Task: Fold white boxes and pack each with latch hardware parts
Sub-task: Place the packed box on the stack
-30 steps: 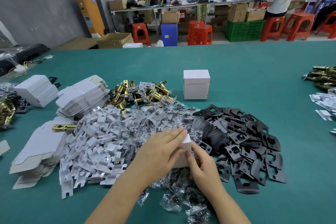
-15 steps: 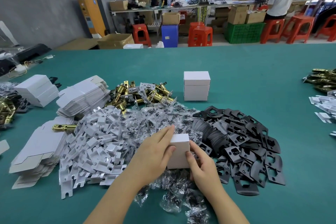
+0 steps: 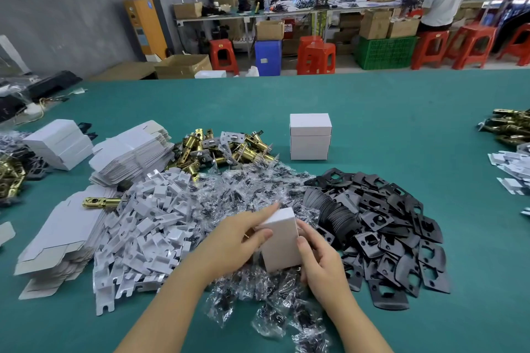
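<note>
Both my hands hold one small white box [image 3: 282, 241] just above the heap of clear screw bags [image 3: 252, 200]. My left hand [image 3: 238, 241] grips its left side, thumb on the front face and index finger along the top edge. My right hand [image 3: 318, 261] clasps its right side and bottom corner. The box looks closed and is tilted. Two closed white boxes [image 3: 310, 136] stand stacked farther back. Brass latches [image 3: 220, 149] lie in a pile behind the bags, black strike plates [image 3: 384, 226] to the right, and white plastic inserts [image 3: 146, 226] to the left.
Flat unfolded box blanks [image 3: 130, 153] are stacked at the left, with a single brass latch [image 3: 100, 202] on a lower stack [image 3: 57, 235]. More latches [image 3: 507, 126] and white parts [image 3: 513, 169] sit at the right edge of the green table [image 3: 372, 112]. A person works at a far bench.
The box has been turned and lifted from lying under my left palm to standing taller and tilted between both hands. My left fingers moved from covering its top to its left edge.
</note>
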A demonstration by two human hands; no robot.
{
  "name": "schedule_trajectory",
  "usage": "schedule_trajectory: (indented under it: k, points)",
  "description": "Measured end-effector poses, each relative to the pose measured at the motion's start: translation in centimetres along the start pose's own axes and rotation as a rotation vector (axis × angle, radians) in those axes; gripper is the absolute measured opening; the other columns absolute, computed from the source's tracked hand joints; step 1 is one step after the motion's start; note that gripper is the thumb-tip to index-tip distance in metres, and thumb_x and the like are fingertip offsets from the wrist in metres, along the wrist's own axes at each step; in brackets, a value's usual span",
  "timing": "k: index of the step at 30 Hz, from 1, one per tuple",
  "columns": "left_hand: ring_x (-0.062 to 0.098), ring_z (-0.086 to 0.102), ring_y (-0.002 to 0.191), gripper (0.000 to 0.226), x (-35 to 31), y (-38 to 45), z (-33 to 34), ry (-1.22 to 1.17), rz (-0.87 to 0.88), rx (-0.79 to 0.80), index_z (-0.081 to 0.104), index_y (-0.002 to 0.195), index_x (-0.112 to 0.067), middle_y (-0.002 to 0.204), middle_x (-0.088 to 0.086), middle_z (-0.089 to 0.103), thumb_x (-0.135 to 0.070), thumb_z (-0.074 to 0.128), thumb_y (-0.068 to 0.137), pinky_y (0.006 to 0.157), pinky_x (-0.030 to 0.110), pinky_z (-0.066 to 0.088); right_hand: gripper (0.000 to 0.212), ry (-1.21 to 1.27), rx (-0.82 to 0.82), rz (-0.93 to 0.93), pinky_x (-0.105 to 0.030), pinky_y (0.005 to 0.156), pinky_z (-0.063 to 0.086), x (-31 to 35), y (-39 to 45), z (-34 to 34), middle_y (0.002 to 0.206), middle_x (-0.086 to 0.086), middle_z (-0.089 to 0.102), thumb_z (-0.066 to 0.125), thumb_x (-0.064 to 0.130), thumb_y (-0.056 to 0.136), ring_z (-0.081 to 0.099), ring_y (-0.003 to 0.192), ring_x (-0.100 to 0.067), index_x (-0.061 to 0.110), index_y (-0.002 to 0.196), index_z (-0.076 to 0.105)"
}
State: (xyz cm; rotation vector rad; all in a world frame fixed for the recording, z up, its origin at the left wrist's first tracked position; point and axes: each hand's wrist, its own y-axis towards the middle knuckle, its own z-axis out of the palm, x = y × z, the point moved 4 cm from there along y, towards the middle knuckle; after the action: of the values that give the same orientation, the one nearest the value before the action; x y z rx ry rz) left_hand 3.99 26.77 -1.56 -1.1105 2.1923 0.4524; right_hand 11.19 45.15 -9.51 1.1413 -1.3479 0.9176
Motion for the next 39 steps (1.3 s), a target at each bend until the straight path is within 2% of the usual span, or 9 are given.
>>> schedule_trajectory:
  k: [3,7,12,14,22,25,32,35,39]
  points:
    - [0.004,0.069,0.081,0.050,0.8,0.3,-0.3,-0.186,-0.087,-0.067,0.042,0.131,-0.072,0.108,-0.015,0.068,-0.036,0.059,0.101,0.064,0.019,0.056,0.032,0.071,-0.060,0.025,-0.028,0.050,0.048,0.0,0.2,-0.3,0.117,0.016,0.069,0.051,0.026,0.106,0.054,0.055,-0.009,0.044,0.133,0.053]
    - [0.020,0.076,0.088,0.046,1.5,1.1,-1.1,-0.636,-0.262,-0.261,0.056,0.140,-0.044,0.100,0.004,0.076,-0.022,0.061,0.099,0.073,0.038,0.064,0.027,0.155,-0.125,0.053,-0.024,0.045,0.043,-0.1,0.6,-0.6,0.113,0.017,0.068,0.048,0.027,0.107,0.051,0.052,-0.012,0.041,0.129,0.052]
    - [0.028,0.075,0.095,0.041,0.4,4.8,-1.6,-1.178,-0.336,-0.361,0.054,0.140,-0.019,0.114,0.018,0.072,-0.021,0.058,0.099,0.077,0.037,0.062,0.027,0.030,-0.103,0.078,-0.028,0.052,0.045,-0.6,0.4,-0.3,0.078,0.010,0.067,0.049,0.036,0.105,0.050,0.055,-0.010,0.043,0.131,0.050]
    - [0.028,0.075,0.097,0.033,-0.4,7.3,-1.6,-1.277,-0.321,-0.357,0.055,0.135,-0.013,0.121,0.021,0.067,-0.020,0.055,0.102,0.081,0.038,0.062,0.027,-0.019,-0.093,0.075,-0.026,0.056,0.046,-0.4,0.4,-0.1,0.094,0.014,0.069,0.050,0.034,0.105,0.052,0.059,-0.007,0.047,0.129,0.049]
    - [0.030,0.073,0.087,0.038,-3.2,20.1,-3.2,-1.232,-0.393,-0.424,0.043,0.136,0.001,0.113,0.027,0.063,-0.023,0.049,0.108,0.072,0.038,0.064,0.037,-0.125,-0.058,0.073,-0.024,0.057,0.047,-0.4,0.5,0.4,0.114,0.011,0.064,0.054,0.028,0.104,0.050,0.062,-0.009,0.026,0.141,0.050]
    - [0.030,0.072,0.080,0.040,-3.8,23.7,-3.6,-1.230,-0.413,-0.426,0.039,0.139,0.004,0.104,0.024,0.063,-0.021,0.047,0.109,0.072,0.041,0.064,0.039,-0.180,-0.052,0.055,-0.020,0.058,0.044,-0.4,0.6,0.4,0.115,0.012,0.063,0.054,0.030,0.104,0.046,0.060,-0.006,0.028,0.142,0.049]
    - [0.034,0.071,0.081,0.044,-4.1,28.3,-3.1,-1.149,-0.444,-0.421,0.035,0.145,0.005,0.129,0.029,0.057,-0.016,0.047,0.108,0.063,0.038,0.063,0.033,-0.228,-0.051,0.015,-0.019,0.064,0.049,-0.6,0.8,0.6,0.116,0.013,0.064,0.058,0.032,0.101,0.052,0.060,-0.010,0.036,0.133,0.053]
    - [0.034,0.071,0.081,0.048,-4.2,29.0,-2.5,-1.107,-0.427,-0.382,0.030,0.147,0.008,0.122,0.028,0.056,-0.014,0.047,0.108,0.063,0.037,0.064,0.032,-0.239,-0.059,0.012,-0.017,0.068,0.052,-0.8,0.9,0.5,0.115,0.015,0.065,0.060,0.031,0.100,0.053,0.059,-0.011,0.036,0.132,0.055]
    - [0.032,0.071,0.082,0.048,-3.7,29.5,-2.2,-1.061,-0.418,-0.364,0.029,0.148,0.010,0.121,0.032,0.058,-0.013,0.045,0.109,0.059,0.033,0.063,0.032,-0.242,-0.059,0.004,-0.011,0.074,0.049,-0.6,1.0,0.7,0.099,0.016,0.065,0.062,0.029,0.099,0.062,0.070,-0.012,0.043,0.127,0.053]
